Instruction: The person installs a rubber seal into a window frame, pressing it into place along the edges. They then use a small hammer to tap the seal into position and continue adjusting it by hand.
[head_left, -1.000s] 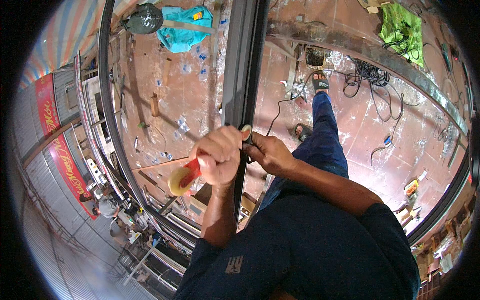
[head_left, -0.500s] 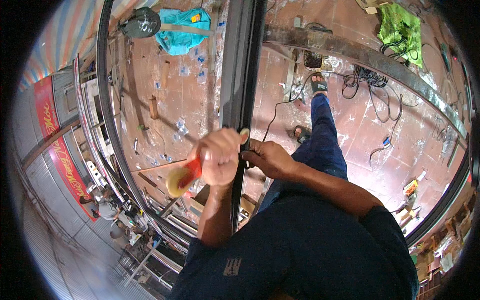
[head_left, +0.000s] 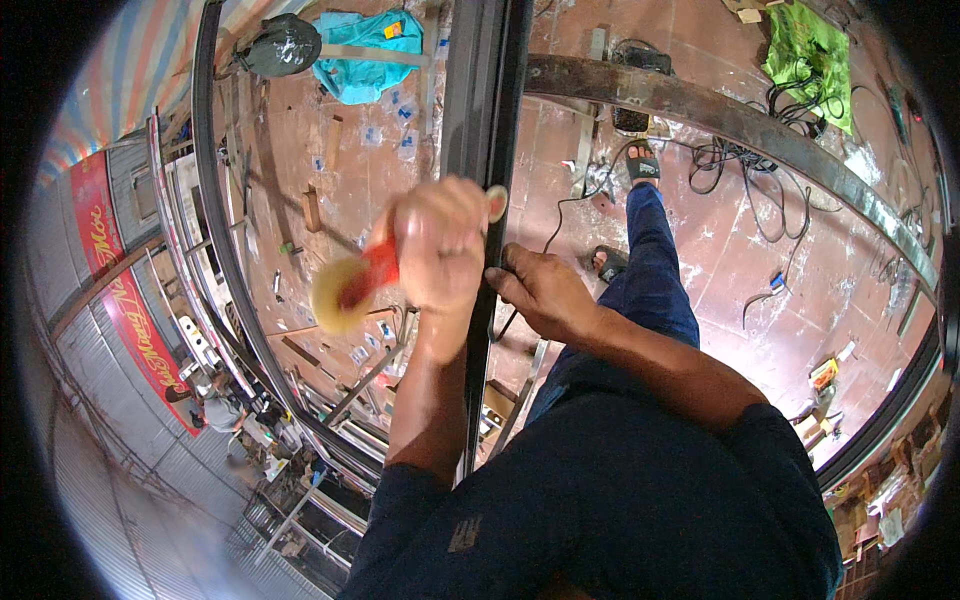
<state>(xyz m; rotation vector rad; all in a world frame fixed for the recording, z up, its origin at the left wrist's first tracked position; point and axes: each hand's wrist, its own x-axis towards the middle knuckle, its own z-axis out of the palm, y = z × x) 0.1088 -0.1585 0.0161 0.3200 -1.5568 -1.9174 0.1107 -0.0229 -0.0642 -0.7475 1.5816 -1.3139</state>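
Observation:
A long black metal frame bar (head_left: 480, 110) runs from the far side toward my body. My left hand (head_left: 440, 240) is clenched around a red tool (head_left: 380, 262) with a blunt, rounded yellow end, blurred by motion. From the other side of the fist a small pale round end shows beside the bar. Just to the right and nearer, my right hand (head_left: 545, 290) is closed, thumb and fingers pinched together at the bar's right edge. What sits between those fingertips is too small and dark to make out.
A rusty crossbar (head_left: 680, 90) joins the frame at far right. Coiled black cables (head_left: 735, 160) and a green bag (head_left: 810, 55) lie beyond my foot. At far left are a turquoise cloth (head_left: 365, 60) and dark cap (head_left: 283, 45). Another person (head_left: 215, 405) is at lower left.
Both hands have moved away from my body along the bar, the left farther than the right. The red tool has travelled with my left hand, and its yellow end has swung farther out.

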